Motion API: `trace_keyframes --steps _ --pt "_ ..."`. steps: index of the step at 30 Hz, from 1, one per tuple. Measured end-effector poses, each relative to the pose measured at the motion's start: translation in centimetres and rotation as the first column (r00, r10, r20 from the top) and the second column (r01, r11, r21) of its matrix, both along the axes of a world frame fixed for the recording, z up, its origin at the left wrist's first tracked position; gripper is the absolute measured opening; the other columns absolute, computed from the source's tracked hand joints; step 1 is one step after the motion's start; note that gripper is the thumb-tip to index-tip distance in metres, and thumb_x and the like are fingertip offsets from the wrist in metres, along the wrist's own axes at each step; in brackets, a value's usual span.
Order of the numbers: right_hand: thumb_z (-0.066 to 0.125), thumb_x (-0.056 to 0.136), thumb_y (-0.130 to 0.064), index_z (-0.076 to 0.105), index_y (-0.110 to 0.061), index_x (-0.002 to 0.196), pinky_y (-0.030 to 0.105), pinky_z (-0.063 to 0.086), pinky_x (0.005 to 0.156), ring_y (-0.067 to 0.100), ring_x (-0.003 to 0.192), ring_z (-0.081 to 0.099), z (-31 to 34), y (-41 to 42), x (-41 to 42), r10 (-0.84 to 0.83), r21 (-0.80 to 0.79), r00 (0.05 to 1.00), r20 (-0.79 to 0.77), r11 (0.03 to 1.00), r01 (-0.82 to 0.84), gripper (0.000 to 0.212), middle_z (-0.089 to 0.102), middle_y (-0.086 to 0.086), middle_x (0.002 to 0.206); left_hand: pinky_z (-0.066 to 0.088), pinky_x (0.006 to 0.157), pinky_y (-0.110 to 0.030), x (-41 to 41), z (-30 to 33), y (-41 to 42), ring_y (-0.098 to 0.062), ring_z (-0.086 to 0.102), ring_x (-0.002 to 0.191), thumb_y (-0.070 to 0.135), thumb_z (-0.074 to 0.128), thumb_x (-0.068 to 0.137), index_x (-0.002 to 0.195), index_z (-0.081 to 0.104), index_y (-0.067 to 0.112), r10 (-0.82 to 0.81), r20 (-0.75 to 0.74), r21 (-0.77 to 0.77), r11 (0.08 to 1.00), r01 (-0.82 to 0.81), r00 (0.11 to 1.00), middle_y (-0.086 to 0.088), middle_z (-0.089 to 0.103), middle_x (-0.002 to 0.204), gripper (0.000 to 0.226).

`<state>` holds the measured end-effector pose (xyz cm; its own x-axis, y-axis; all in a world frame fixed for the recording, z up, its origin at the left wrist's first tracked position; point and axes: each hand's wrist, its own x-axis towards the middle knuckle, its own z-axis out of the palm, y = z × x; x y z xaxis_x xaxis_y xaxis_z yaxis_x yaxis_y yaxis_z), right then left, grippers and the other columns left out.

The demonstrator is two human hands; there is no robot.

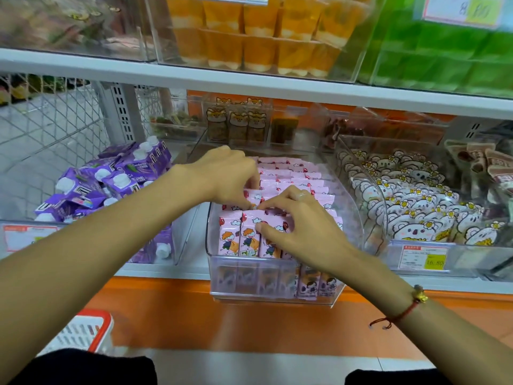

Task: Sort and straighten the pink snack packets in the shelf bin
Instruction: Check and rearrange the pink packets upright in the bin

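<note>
A clear plastic shelf bin (pixel 352 218) holds several rows of pink snack packets (pixel 291 175) printed with a cartoon child. The front row (pixel 236 240) stands upright against the bin's front wall. My left hand (pixel 230 176) reaches over the bin's left side, its fingertips pinching a pink packet (pixel 254 195) in the second row. My right hand (pixel 299 226) lies on the front right packets, thumb pressed on a front packet's face, forefinger meeting the left fingertips. The packets under both hands are hidden.
Purple spouted pouches (pixel 111 184) fill the bin to the left. White bear-shaped packets (pixel 410 207) fill the bin to the right, with a yellow price tag (pixel 422 258). Orange jelly cups (pixel 263 37) sit on the shelf above. A red-and-white basket (pixel 83 332) stands below left.
</note>
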<state>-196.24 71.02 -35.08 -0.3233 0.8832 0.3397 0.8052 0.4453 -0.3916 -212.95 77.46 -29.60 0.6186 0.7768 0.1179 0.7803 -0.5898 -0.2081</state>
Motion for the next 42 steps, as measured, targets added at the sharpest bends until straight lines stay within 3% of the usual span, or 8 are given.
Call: trace_keyframes --steps 6,12,19,25,30,34,38,42 --pt "0.058 0.087 -0.052 0.055 -0.031 0.128 0.030 0.045 0.081 0.009 0.105 0.047 0.3 -0.2 0.7 0.029 0.012 0.998 0.057 0.999 -0.030 0.046 0.053 -0.008 0.110 0.031 0.072 -0.030 -1.0 0.5 -1.2 -0.020 0.056 0.104 0.045 0.055 0.091 0.100 0.068 0.034 -0.028 0.214 0.051 0.999 0.017 0.976 0.009 0.064 0.099 0.019" --pt "0.059 0.088 -0.048 0.049 -0.028 0.135 0.033 0.042 0.092 0.015 0.116 0.046 0.9 -0.4 2.0 0.032 0.028 0.991 0.133 0.999 -0.036 0.053 0.055 -0.006 0.124 0.032 0.091 -0.031 -1.7 -1.7 -3.3 -0.013 0.042 0.114 0.047 0.045 0.096 0.114 0.064 0.033 -0.052 0.080 0.049 0.998 0.048 0.995 0.012 0.058 0.117 0.030" --pt "0.051 0.093 -0.048 0.047 -0.028 0.137 0.025 0.036 0.090 0.014 0.117 0.044 0.7 -1.0 1.8 0.018 0.015 0.984 0.176 1.000 -0.021 0.048 0.054 -0.005 0.127 0.023 0.084 -0.021 -1.8 -2.7 -4.7 -0.010 0.043 0.103 0.039 0.054 0.093 0.096 0.058 0.030 -0.087 0.361 0.141 0.989 0.038 0.928 0.017 0.052 0.094 0.010" --pt "0.050 0.094 -0.044 0.047 -0.026 0.136 0.026 0.035 0.088 0.016 0.114 0.046 0.9 -1.1 1.5 0.007 0.009 0.984 0.179 1.000 -0.009 0.046 0.056 -0.003 0.125 0.050 0.078 -0.042 -1.4 -1.8 -7.2 -0.011 0.064 0.086 0.037 0.047 0.098 0.098 0.049 0.026 0.014 0.883 0.021 0.997 -0.071 0.469 0.013 0.065 0.092 0.011" --pt "0.060 0.086 -0.051 0.037 -0.027 0.142 0.022 0.030 0.096 0.013 0.127 0.036 1.5 -1.2 1.5 0.003 0.026 0.987 0.162 1.000 -0.007 0.065 0.046 -0.005 0.138 0.045 0.068 -0.029 -1.2 -0.8 -7.5 -0.012 0.057 0.074 0.026 0.055 0.096 0.088 0.049 0.027 -0.020 0.999 0.023 0.996 -0.082 0.034 0.009 0.062 0.076 0.010" --pt "0.060 0.070 -0.066 0.034 -0.041 0.140 0.014 0.027 0.100 0.000 0.133 0.027 2.7 -2.3 0.4 0.106 -0.145 0.965 -0.239 0.979 -0.144 0.079 0.034 -0.019 0.145 0.052 0.076 -0.040 -0.8 -0.9 -7.8 -0.017 0.061 0.077 0.019 0.060 0.092 0.086 0.055 0.021 0.079 0.995 -0.079 0.997 0.016 -0.055 -0.003 0.069 0.079 0.008" --pt "0.060 0.089 -0.037 0.057 -0.032 0.123 0.027 0.049 0.089 0.006 0.102 0.058 2.9 -2.7 -1.1 0.080 -0.179 0.839 -0.538 0.962 -0.207 0.035 0.061 -0.011 0.114 0.057 0.081 -0.038 -0.1 -1.2 -8.0 -0.012 0.071 0.078 0.020 0.064 0.088 0.088 0.062 0.018 0.200 0.971 -0.185 0.976 0.118 -0.130 -0.003 0.075 0.079 0.003" --pt "0.064 0.089 -0.020 0.065 -0.026 0.105 0.014 0.051 0.069 0.002 0.078 0.066 2.8 -2.4 -1.2 -0.083 -0.310 0.644 -0.760 0.918 -0.248 0.017 0.070 -0.010 0.091 0.057 0.084 -0.031 0.3 -1.7 -8.0 -0.004 0.069 0.090 0.021 0.060 0.091 0.105 0.061 0.023 0.281 0.949 -0.250 0.947 0.203 -0.140 0.006 0.075 0.092 0.014"
